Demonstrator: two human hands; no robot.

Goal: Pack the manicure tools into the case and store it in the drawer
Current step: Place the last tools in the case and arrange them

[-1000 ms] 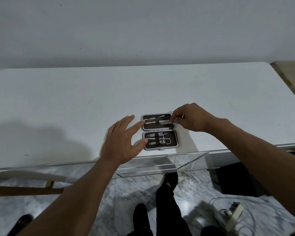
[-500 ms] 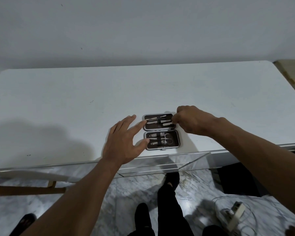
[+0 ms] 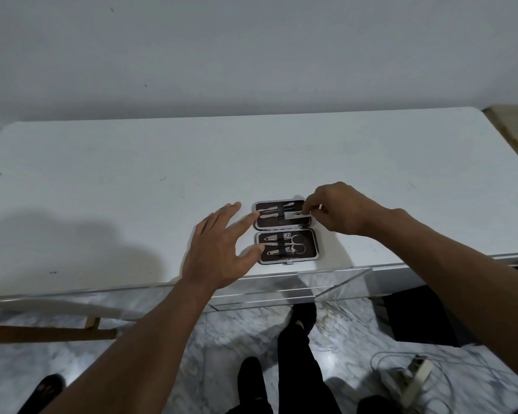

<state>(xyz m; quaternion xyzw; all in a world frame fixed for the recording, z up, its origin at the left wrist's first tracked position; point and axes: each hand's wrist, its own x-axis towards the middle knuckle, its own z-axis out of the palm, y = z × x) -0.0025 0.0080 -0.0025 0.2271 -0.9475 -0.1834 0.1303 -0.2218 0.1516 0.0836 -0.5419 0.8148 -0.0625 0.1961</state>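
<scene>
An open manicure case (image 3: 284, 255) lies flat near the front edge of the white table (image 3: 132, 180), its two dark halves one behind the other. The near half holds scissors (image 3: 296, 241), clippers and a file under a strap. The far half holds thin metal tools (image 3: 269, 209). My left hand (image 3: 219, 249) rests with spread fingers against the case's left side, index tip on the far half's rim. My right hand (image 3: 338, 209) pinches a small metal tool (image 3: 320, 207) at the far half's right end.
A clear acrylic drawer (image 3: 296, 291) sits under the table's front edge, just below the case. A person's dark-trousered legs (image 3: 296, 354) stand on the marble floor. A power strip with cables (image 3: 413, 377) lies at the lower right. A wooden surface (image 3: 515, 127) adjoins the table's right end.
My right hand pressed down onto the far half's right end half a second ago and has now lifted slightly, a tool tip showing between its fingers. The left hand stayed in place.
</scene>
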